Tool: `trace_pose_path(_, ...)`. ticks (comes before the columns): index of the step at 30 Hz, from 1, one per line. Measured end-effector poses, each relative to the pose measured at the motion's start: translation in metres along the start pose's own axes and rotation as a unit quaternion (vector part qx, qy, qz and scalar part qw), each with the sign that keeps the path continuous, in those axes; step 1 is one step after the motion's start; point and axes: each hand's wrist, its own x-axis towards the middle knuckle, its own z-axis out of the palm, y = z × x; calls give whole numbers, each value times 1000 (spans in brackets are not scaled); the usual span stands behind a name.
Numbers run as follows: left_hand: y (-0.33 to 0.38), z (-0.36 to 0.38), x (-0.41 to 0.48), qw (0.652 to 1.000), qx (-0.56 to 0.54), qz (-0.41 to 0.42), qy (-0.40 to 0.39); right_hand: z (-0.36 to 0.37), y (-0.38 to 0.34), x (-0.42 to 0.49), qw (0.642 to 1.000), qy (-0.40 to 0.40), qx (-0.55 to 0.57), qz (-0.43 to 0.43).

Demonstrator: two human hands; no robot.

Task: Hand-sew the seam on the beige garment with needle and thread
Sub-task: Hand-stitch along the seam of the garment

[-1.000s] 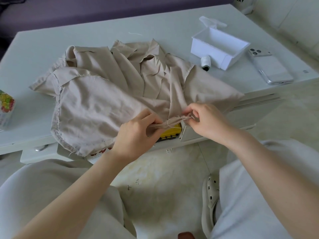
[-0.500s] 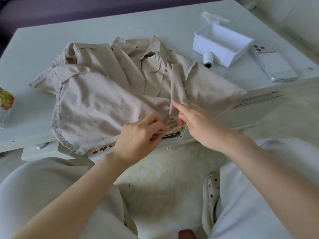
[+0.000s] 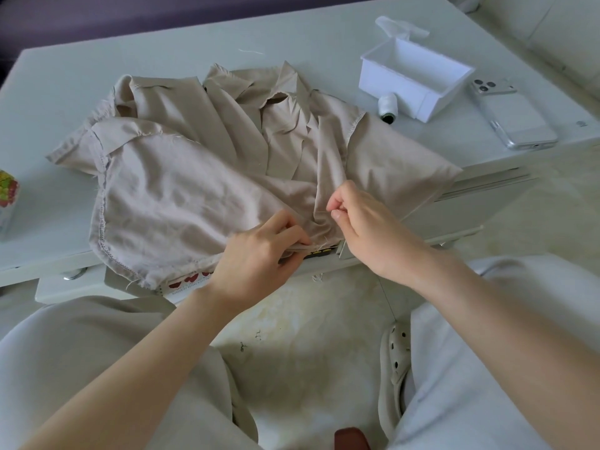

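Head view: the beige garment (image 3: 194, 190) lies crumpled on the tabletop (image 3: 65, 76), its near edge overhanging.

- The left hand (image 3: 256, 254) pinches the seam edge at the near tabletop edge, fingers curled.
- The right hand (image 3: 367, 228) is just beside it, with thumb and forefinger closed on a thin sliver judged to be the needle (image 3: 331, 209).
- A fine thread (image 3: 386, 297) hangs from under the right wrist toward the floor.

Hazards:
- The hanging thread may snag on the tabletop edge or knot when pulled through.
- A loose left-hand pinch would let the layers slip, giving a crooked seam.
- The left fingertips are near the likely stitch point, so there is a risk of a prick.
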Motion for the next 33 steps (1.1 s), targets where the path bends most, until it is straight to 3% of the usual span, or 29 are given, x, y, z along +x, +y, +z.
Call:
trace_pose_path(27,1,3,5,1000,-1,-27,4,4,-2,2,988,-49,-67,-130)
trace_pose_path(33,0,1,7,997,-43,-60,40,8,0,2,995,-21,-7,-95)
